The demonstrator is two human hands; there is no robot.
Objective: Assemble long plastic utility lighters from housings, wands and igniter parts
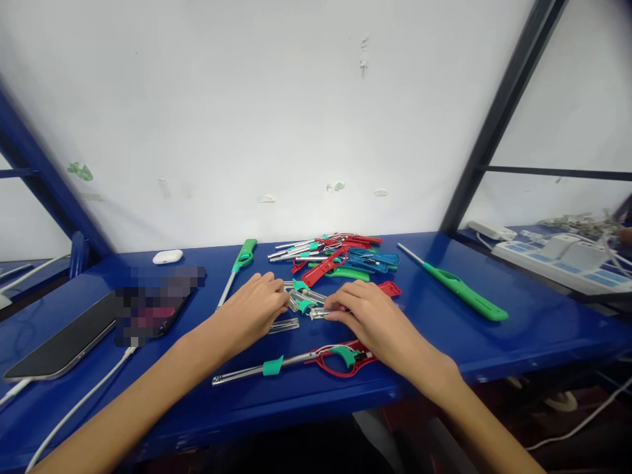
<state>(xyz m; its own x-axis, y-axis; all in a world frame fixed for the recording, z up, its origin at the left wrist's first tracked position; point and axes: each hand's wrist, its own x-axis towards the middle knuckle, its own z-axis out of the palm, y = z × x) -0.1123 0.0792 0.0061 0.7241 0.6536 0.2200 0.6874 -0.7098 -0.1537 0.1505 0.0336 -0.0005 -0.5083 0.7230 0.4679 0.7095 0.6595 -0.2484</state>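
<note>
My left hand [251,311] rests on the blue table [518,329] with fingers curled over small clear and teal lighter parts [301,300]. My right hand [371,317] lies beside it, fingertips pinching a small clear tube [318,313]. Another clear tube [284,325] lies under my left fingers. In front of my hands lies a half-built long lighter [301,361] with a metal rod, teal collar and open red shell. Behind the hands sits a pile of red, blue and green lighter shells and rods [340,257].
A finished green lighter [457,287] lies at the right, another green one [237,264] behind my left hand. Two phones [69,341] with white cables lie at the left, with a white earbud case [167,257] behind them. Power strips [557,260] sit far right.
</note>
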